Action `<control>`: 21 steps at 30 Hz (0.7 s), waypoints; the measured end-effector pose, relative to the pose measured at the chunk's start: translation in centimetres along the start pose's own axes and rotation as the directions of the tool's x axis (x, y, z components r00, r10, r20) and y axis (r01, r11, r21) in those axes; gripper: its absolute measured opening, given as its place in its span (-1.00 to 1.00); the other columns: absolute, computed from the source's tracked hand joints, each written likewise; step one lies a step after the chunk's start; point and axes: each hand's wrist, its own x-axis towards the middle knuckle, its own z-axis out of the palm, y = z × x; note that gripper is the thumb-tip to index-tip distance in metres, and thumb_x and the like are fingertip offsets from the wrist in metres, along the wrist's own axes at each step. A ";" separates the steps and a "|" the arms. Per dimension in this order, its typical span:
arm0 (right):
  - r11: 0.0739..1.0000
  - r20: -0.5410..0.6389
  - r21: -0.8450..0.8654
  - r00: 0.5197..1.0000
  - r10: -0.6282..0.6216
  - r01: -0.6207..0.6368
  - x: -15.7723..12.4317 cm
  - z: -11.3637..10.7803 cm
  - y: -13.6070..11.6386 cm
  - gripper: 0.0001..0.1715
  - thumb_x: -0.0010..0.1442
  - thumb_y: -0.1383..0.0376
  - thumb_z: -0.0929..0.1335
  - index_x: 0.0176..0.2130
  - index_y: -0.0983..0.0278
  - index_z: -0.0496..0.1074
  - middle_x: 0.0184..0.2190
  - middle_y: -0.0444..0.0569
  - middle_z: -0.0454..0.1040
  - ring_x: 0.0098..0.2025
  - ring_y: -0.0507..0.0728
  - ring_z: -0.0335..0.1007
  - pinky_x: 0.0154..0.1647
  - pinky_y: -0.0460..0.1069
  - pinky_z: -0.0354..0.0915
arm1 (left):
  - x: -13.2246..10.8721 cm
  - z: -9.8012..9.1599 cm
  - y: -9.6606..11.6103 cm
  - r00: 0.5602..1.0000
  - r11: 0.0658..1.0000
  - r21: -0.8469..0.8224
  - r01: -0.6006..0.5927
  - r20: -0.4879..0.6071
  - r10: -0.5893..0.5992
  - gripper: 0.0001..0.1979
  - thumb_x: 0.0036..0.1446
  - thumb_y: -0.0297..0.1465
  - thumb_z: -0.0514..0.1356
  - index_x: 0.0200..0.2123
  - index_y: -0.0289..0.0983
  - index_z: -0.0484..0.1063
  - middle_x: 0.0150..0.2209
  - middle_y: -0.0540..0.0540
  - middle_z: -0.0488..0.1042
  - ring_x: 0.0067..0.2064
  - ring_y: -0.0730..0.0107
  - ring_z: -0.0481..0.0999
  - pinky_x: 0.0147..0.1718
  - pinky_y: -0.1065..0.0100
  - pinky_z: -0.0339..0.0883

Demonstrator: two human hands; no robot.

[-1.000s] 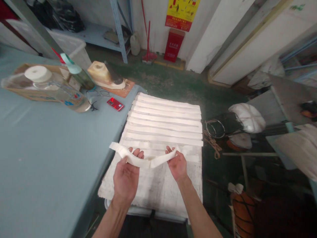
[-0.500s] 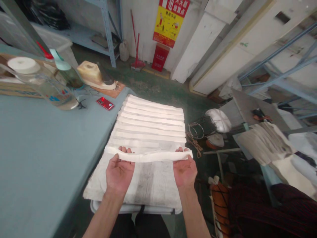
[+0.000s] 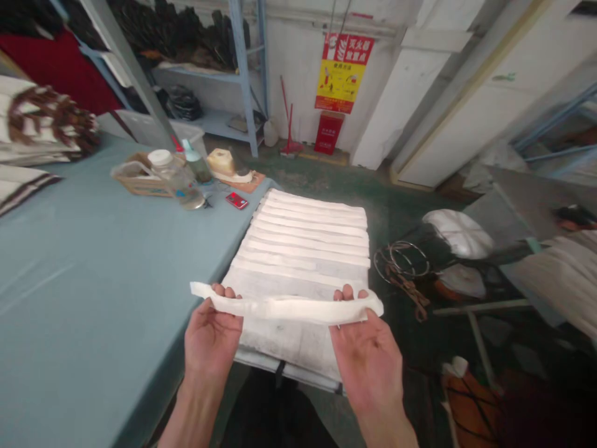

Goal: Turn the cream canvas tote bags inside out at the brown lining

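Note:
A white folded cloth strip (image 3: 293,309) is stretched sideways between my two hands, above the near part of a grey-white board (image 3: 298,345). My left hand (image 3: 214,330) grips it near its left end, thumb on top and fingers behind, with a short tail sticking out past them. At the right end, my right hand (image 3: 366,342) pinches the strip in the same way, where it bends over. Beyond my hands, several similar white strips (image 3: 312,233) lie side by side across the board.
On the left is a blue-grey table (image 3: 116,280) with a red phone (image 3: 236,200), a clear jug (image 3: 181,183) and a teal-capped bottle (image 3: 196,163). To the right stand a wire-ringed stand (image 3: 401,258) and a white bundle (image 3: 457,231). A red box (image 3: 329,132) sits by the wall.
Both hands have lifted the strip toward me, and its left tail now sticks out past my left hand. The head view has tilted up and swung left, showing more of the table and shelf.

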 end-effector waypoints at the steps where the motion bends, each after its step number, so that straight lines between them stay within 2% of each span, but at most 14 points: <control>1: 0.998 0.016 0.000 0.998 0.068 -0.068 -1.0 -0.6 0.9 -0.64 0.18 0.24 0.48 0.00 0.13 0.60 0.08 -0.04 0.64 0.22 0.20 0.53 0.26 0.17 0.47 | -1.1 -0.2 1.5 0.999 0.999 0.004 -0.049 0.010 0.049 -0.69 0.22 -0.63 0.02 -0.15 -0.29 0.52 -0.39 -0.03 0.67 -0.41 0.36 0.68 -0.33 0.33 0.63; 3: 0.977 0.062 -0.001 0.975 0.214 -0.214 -2.8 -1.9 3.0 -0.62 0.17 0.23 0.50 0.01 0.11 0.61 0.05 -0.02 0.66 0.18 0.21 0.56 0.21 0.19 0.51 | -3.7 -0.8 5.0 0.989 0.989 0.007 -0.149 0.009 0.149 -0.71 0.22 -0.61 0.03 -0.13 -0.30 0.51 -0.45 -0.01 0.62 -0.49 0.36 0.63 -0.43 0.34 0.60; 6: 0.902 0.133 0.000 0.894 0.427 -0.431 -4.9 -3.3 6.0 -0.63 0.15 0.27 0.52 -0.01 0.08 0.63 0.00 -0.03 0.69 0.10 0.20 0.62 0.21 0.22 0.51 | -8.2 -2.4 10.3 0.957 0.957 -0.024 -0.289 0.009 0.289 -0.69 0.17 -0.61 0.07 -0.07 -0.31 0.46 -0.48 0.02 0.55 -0.55 0.41 0.56 -0.53 0.40 0.54; 8: 0.824 0.170 -0.015 0.811 0.560 -0.566 -6.1 -3.6 7.9 -0.64 0.12 0.31 0.53 -0.05 0.09 0.65 -0.02 -0.02 0.70 0.05 0.20 0.64 0.20 0.23 0.51 | -11.3 -3.7 13.4 0.928 0.926 -0.069 -0.371 0.016 0.373 -0.64 0.10 -0.64 0.09 -0.04 -0.31 0.43 -0.47 0.04 0.52 -0.56 0.45 0.54 -0.56 0.44 0.51; 11: 0.667 0.200 -0.055 0.646 0.736 -0.743 -8.4 -3.2 10.8 -0.66 0.08 0.35 0.55 -0.09 0.14 0.67 -0.03 -0.02 0.70 0.04 0.20 0.64 0.21 0.22 0.50 | -15.8 -5.6 17.2 0.884 0.877 -0.117 -0.467 -0.056 0.464 -0.60 0.02 -0.67 0.07 -0.06 -0.30 0.40 -0.51 0.08 0.47 -0.61 0.48 0.50 -0.62 0.46 0.47; 14: 0.536 0.131 -0.081 0.524 0.841 -0.840 -11.3 -2.7 14.4 -0.67 0.04 0.39 0.55 -0.14 0.18 0.66 -0.09 -0.05 0.72 -0.03 0.18 0.66 0.07 0.16 0.57 | -19.7 -7.1 20.3 0.834 0.824 -0.130 -0.552 -0.114 0.540 -0.58 -0.03 -0.68 0.04 -0.10 -0.27 0.37 -0.54 0.09 0.45 -0.64 0.47 0.50 -0.65 0.45 0.48; 17: 0.457 0.054 -0.125 0.454 0.889 -0.880 -14.4 -2.8 18.5 -0.73 0.04 0.41 0.52 -0.20 0.19 0.64 -0.17 -0.09 0.73 -0.16 0.14 0.68 -0.14 0.08 0.61 | -23.0 -8.9 22.7 0.785 0.783 -0.059 -0.620 -0.074 0.615 -0.60 -0.06 -0.65 0.05 -0.13 -0.26 0.36 -0.55 0.05 0.46 -0.62 0.43 0.52 -0.66 0.42 0.53; 21: 0.322 0.027 -0.147 0.322 0.946 -0.935 -18.5 -3.4 23.8 -0.82 0.08 0.43 0.49 -0.28 0.18 0.61 -0.30 -0.15 0.72 -0.30 0.06 0.65 -0.22 -0.01 0.57 | -26.5 -12.9 25.7 0.741 0.741 0.062 -0.669 -0.033 0.671 -0.73 -0.01 -0.57 0.13 -0.20 -0.26 0.43 -0.61 0.05 0.39 -0.63 0.41 0.46 -0.65 0.35 0.58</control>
